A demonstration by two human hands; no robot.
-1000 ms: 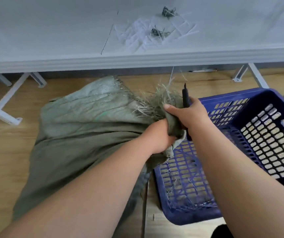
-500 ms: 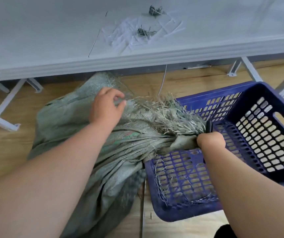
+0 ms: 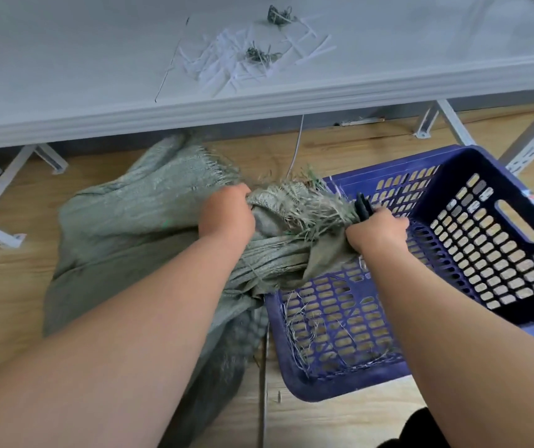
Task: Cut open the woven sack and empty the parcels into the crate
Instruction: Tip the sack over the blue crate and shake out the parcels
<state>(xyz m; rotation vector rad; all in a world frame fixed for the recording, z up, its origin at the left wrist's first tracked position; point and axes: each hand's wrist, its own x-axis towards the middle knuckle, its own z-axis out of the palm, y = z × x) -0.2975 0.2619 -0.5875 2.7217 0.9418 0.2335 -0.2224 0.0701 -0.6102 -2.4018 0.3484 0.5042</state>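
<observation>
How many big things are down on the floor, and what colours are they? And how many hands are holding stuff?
Green: 1, the woven sack
Blue: 1, the crate
Hands: 2, the left hand gripping the sack's frayed mouth, the right hand holding the sack and a black tool
Total: 4, or 5 with the tool. No parcels show.

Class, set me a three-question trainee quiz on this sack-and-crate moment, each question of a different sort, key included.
1. True or false: parcels already lie in the blue crate.
2. Which hand holds the black tool along with sack cloth? A) left B) right
3. Fill in: the left hand grips the frayed mouth of the woven ____.

Key:
1. False; only loose fibres show.
2. B, the right hand.
3. sack
</observation>
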